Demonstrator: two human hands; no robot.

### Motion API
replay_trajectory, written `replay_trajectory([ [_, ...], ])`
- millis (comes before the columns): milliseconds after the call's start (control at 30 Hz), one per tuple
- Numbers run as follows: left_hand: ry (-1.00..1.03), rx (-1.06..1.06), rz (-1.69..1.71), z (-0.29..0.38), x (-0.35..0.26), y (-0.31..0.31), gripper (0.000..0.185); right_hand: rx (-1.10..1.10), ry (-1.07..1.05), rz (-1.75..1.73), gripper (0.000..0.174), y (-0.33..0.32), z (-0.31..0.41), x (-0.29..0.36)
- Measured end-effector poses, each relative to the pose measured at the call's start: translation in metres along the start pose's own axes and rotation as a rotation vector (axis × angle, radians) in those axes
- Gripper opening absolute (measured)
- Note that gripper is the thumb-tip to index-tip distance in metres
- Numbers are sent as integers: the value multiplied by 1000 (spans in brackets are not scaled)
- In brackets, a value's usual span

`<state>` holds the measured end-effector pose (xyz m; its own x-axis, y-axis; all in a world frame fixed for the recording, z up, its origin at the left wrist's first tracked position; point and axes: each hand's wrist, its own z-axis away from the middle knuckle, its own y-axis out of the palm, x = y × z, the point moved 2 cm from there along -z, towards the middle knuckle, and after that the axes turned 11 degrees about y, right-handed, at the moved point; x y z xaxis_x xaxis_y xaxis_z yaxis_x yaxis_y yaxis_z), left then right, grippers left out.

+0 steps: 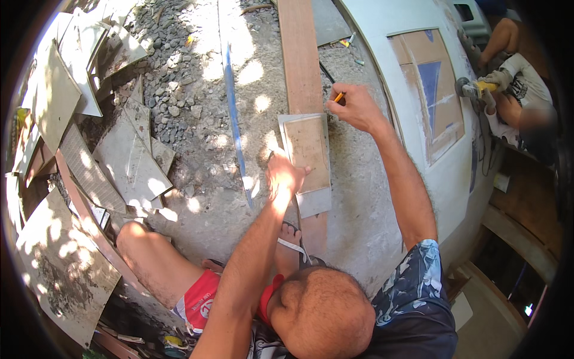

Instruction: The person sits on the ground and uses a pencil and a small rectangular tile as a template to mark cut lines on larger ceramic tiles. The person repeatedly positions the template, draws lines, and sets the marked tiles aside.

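A long reddish-brown wooden plank (304, 58) lies on the concrete ground before me, running away from my feet. Across its nearer part rests a grey sheet piece (314, 202), with a smaller tan board piece (307, 139) on top. My left hand (285, 176) grips the left edge of these pieces, its thumb laid over the tan board. In my right hand (356, 107) is an orange pencil (340, 96), held just right of the plank and above the ground. The pencil's tip is hidden by my fingers.
Broken sheet boards (130, 148) are heaped at left beside loose gravel (172, 72). A partly blue strip (234, 112) lies left of the plank. At right stands a white panel (417, 112); beyond it, a gloved person (529, 94) holds a yellow angle grinder (477, 88).
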<state>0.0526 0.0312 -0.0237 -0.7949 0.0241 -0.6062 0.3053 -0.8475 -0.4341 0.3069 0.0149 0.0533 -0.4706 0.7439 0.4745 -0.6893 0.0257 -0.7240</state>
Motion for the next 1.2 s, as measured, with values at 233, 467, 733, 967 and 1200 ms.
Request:
replay_trajectory([
  [233,5,30,3,0,-3,0,58,57,36,29,22,25,-5,3],
  [467,-35,99,20,4,-10,-9,65,80,-137,9,28,58,-4,40],
  [733,-43,56,51,7,-15,-11,75,302,-11,-312,27,72,-15,50],
  [967,-24,14,56,8,-15,-11,70,261,-19,-206,25,64,-15,32],
  [1200,36,-3,54,8,-11,-6,72,32,-112,473,24,-2,-21,-27],
])
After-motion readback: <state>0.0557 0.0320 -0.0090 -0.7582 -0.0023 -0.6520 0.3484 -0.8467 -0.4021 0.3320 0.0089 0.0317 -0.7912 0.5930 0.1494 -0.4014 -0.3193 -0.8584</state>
